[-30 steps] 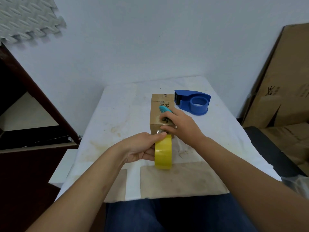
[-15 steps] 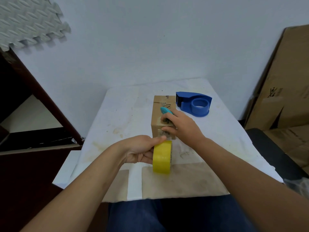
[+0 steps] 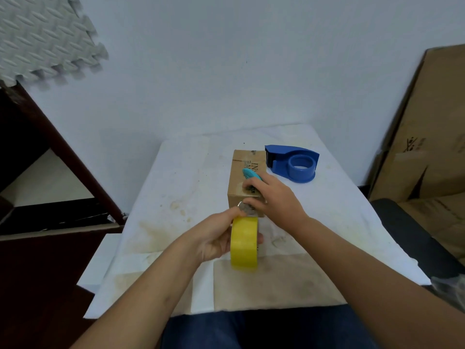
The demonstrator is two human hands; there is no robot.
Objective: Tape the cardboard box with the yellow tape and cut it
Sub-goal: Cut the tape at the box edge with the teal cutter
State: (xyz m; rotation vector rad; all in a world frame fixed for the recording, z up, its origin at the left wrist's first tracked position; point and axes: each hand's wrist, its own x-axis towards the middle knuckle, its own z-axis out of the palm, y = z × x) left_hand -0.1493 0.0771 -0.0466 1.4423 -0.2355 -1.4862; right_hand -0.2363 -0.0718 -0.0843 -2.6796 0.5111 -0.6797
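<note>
A small brown cardboard box [image 3: 245,163] stands on the white-covered table [image 3: 191,187], with dark print on its top. My left hand [image 3: 216,238] grips a roll of yellow tape [image 3: 244,245] held on edge just in front of the box's near face. A short strip of tape runs from the roll up to the box's near top edge. My right hand [image 3: 274,200] rests on the box's near end and holds a teal cutter [image 3: 251,175], whose tip points away over the box top. Its metal blade end shows near my left thumb.
A blue tape dispenser [image 3: 294,162] lies to the right of the box. Large flattened cardboard sheets [image 3: 432,137] lean against the wall at the right. A dark wooden cabinet [image 3: 50,222] stands at the left. A grey foam mat [image 3: 42,39] hangs at the upper left.
The roll has moved slightly up and toward the box; both hands hold their grips. The head camera has tilted a little.
</note>
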